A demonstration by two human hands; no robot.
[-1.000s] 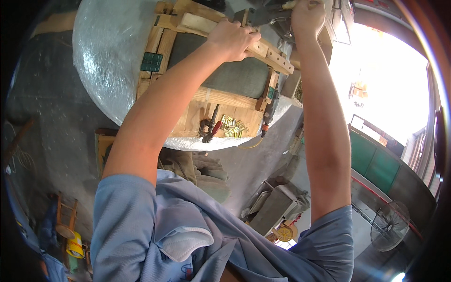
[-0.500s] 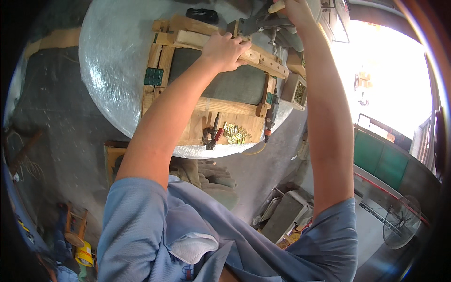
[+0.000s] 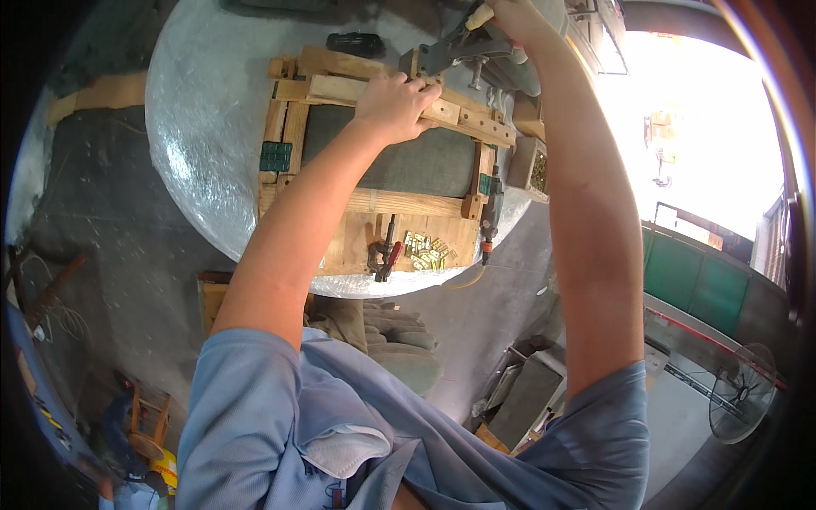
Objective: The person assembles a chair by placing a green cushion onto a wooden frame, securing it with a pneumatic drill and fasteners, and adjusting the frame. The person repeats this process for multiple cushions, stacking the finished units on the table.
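My left hand [image 3: 396, 109] is closed around a pale wooden bar [image 3: 472, 123] with a row of dark holes. This bar lies across the far side of a rectangular wooden frame [image 3: 399, 202] on a round, film-wrapped surface. Against the bar's far edge, by a small upright wooden block, is a dark metal tool [image 3: 440, 56] with a bolt beneath it. A light-coloured handle [image 3: 479, 17] sticks up from that tool. At the top edge my right hand [image 3: 517, 20] is beside this handle; its fingers are partly cut off, so its grip is unclear.
A red-handled clamp-like tool [image 3: 387, 257] and several brass-coloured metal pieces [image 3: 427, 251] lie on the frame's near board. A dark power tool [image 3: 490, 217] hangs at its right. A black object [image 3: 355, 44] lies beyond the frame. A fan [image 3: 742, 393] stands right.
The view has shifted slightly, so the frame appears lower. My right hand and the light handle have moved a little left. My left hand stays on the wooden bar.
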